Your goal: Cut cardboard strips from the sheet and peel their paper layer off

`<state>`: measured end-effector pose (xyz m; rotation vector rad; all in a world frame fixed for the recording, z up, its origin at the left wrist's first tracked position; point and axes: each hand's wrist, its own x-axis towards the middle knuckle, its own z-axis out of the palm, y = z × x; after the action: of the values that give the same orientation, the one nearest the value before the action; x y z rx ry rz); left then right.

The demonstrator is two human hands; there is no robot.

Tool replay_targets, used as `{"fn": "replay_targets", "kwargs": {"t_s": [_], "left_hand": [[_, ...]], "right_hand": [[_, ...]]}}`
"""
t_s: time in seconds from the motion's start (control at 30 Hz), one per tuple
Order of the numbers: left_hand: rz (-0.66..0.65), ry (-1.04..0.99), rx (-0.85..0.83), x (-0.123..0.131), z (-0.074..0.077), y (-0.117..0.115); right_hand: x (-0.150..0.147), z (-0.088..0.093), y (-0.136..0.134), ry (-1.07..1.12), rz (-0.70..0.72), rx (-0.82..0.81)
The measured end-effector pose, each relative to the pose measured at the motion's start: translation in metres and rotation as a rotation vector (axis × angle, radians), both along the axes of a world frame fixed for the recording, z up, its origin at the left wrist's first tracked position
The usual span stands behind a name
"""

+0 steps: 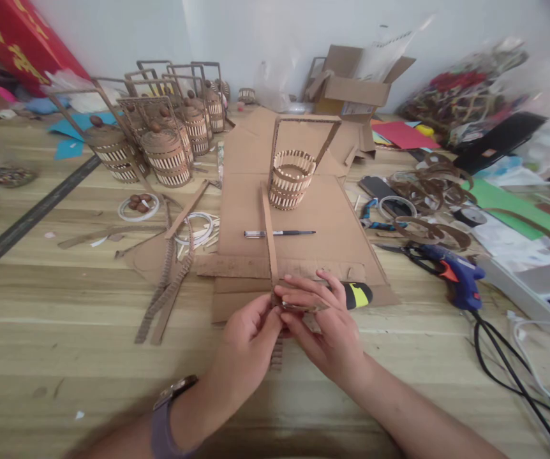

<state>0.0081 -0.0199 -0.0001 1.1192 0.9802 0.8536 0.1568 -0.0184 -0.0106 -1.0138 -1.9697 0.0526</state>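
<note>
My left hand [250,335] and my right hand [325,325] meet near the front of a flat cardboard sheet [304,217]. Both pinch a small rolled piece of cardboard [298,307] from which a long cardboard strip [269,233] runs away from me. A corrugated strip end [276,354] hangs below the hands. A pen [279,233] lies on the sheet. Behind it stands an unfinished cardboard basket [291,178] with a tall square handle. A black and yellow knife handle [358,294] lies just right of my right hand.
Several finished cardboard baskets [160,143] stand at the back left. Loose corrugated strips [167,287] and white rings [198,226] lie left of the sheet. A blue glue gun [454,274] with black cables, scissors [375,217], coloured paper [509,204] and an open box [351,89] crowd the right.
</note>
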Motion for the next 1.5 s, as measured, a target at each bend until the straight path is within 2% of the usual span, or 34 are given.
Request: {"fn": "replay_targets", "kwargs": {"t_s": [0.2, 0.43, 0.77, 1.03, 1.2, 1.33, 1.5], "left_hand": [[-0.030, -0.007, -0.001, -0.0015, 0.0002, -0.0028], [-0.078, -0.047, -0.025, 0.0002, 0.0012, -0.0036], [0.027, -0.086, -0.122, 0.0030, -0.0037, 0.0032], [0.063, -0.197, -0.270, 0.0050, -0.0031, 0.0052], [0.083, -0.166, -0.332, 0.0044, -0.0049, 0.0045], [0.074, -0.114, -0.292, 0.0017, -0.0053, 0.0032], [0.038, -0.058, -0.211, 0.0011, -0.0016, 0.0018]], "right_hand": [[-0.0009, 0.0000, 0.0003, 0.005, -0.003, -0.033], [0.0028, 0.0020, 0.0013, 0.049, -0.082, -0.121], [0.0025, 0.0003, 0.0007, 0.051, 0.013, -0.052], [0.0029, -0.0027, 0.0009, 0.039, 0.024, -0.085], [-0.0006, -0.0065, -0.0002, 0.048, 0.038, -0.072], [-0.0026, -0.0062, -0.0025, 0.043, 0.070, -0.051], [0.0001, -0.0005, -0.0022, 0.095, 0.053, -0.130]]}}
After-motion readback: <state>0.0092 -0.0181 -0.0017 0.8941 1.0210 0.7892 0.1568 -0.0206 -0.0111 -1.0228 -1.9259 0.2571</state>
